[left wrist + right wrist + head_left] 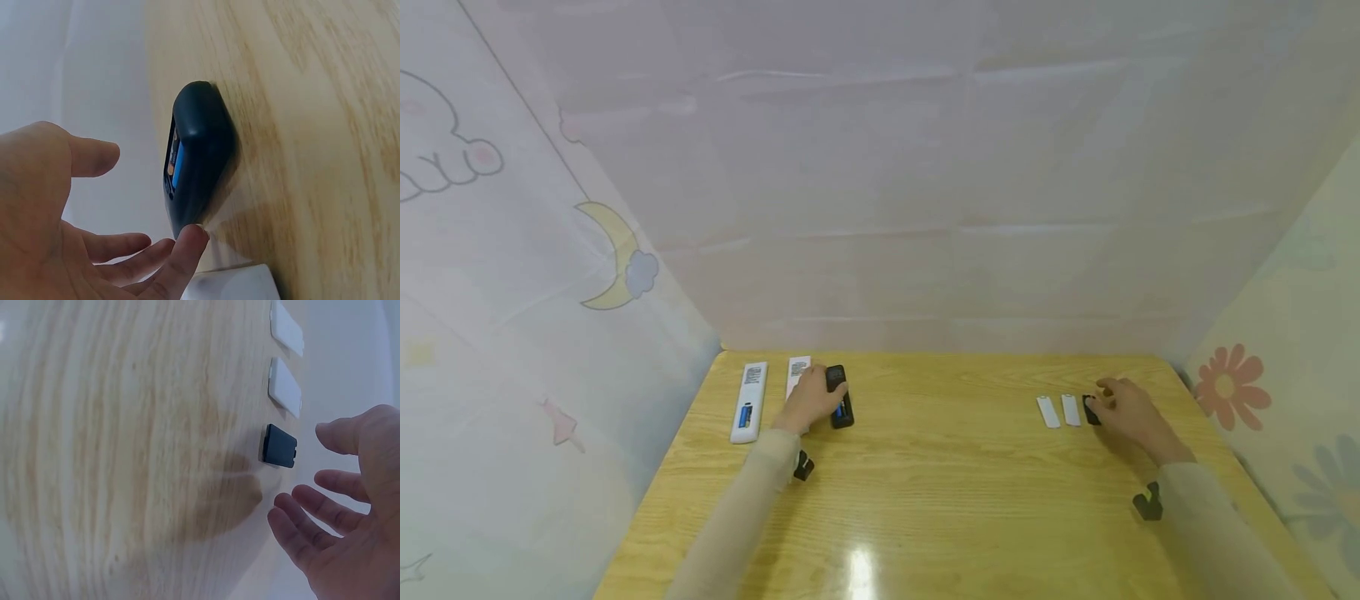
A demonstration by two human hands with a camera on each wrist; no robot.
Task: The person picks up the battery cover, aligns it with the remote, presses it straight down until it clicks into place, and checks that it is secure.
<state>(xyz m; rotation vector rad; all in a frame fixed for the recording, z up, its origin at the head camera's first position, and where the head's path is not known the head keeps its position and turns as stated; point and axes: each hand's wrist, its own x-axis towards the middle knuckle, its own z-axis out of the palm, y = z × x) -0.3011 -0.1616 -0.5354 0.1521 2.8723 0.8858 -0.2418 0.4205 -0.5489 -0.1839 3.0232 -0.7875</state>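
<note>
I see a creased, matte fabric wall [895, 192] rising behind both hands, and a smooth, glossy wood-grain table [962, 517] beneath the fingers. The left hand [808, 402] holds its thumb well apart from its other fingers, which are loosely bent; I cannot tell whether a fingertip touches anything. The right hand [1129, 414] has its thumb apart and its fingers slightly curved, gripping nothing. To the left of the left fingers I find the long white remote [748, 404], a rounded plastic bar, back up, with a printed label. Partly beneath those fingers lies the second white remote [798, 367]; the hand hides most of it. On the thumb side of the left hand rests the black remote [209, 134], its plastic body round-ended with sloped sides. Left of the right fingers I count two flat, oblong white covers [1060, 411], side by side. The smaller black cover [279, 447], thin and tabbed, lies before the gap between right thumb and fingers. The long white remote's uncovered compartment contains a blue cell [745, 414]; the black remote's recess, facing the left thumb, also contains a blue battery [178, 165].
</note>
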